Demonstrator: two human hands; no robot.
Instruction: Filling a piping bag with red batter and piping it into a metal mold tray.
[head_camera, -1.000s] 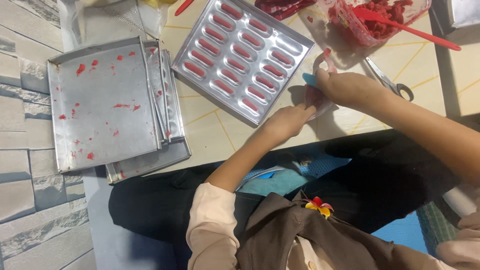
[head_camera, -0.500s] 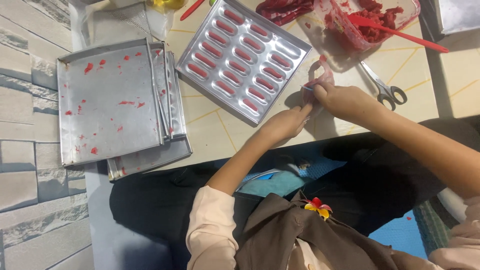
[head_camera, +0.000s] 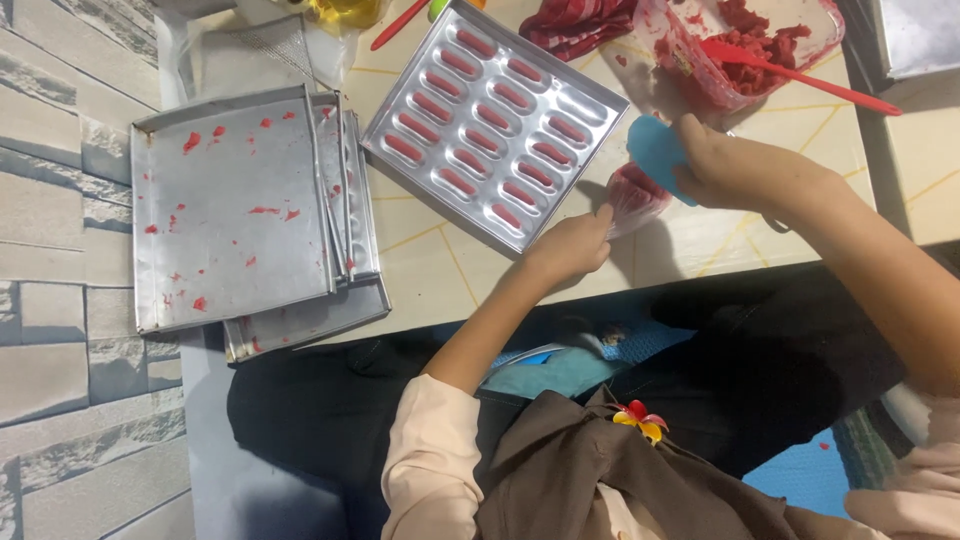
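L hand (head_camera: 572, 243) pinched soft, floppy bag (head_camera: 634, 197) at 3 o'clock of mould (head_camera: 610, 102); R hand (head_camera: 735, 165) gripped scraper (head_camera: 655, 150); bag prob slippery, hold near top.

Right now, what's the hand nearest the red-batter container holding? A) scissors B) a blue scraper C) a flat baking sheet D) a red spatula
B. The right hand grips a blue scraper against the piping bag, which the left hand pinches; the red spatula rests untouched in the container.
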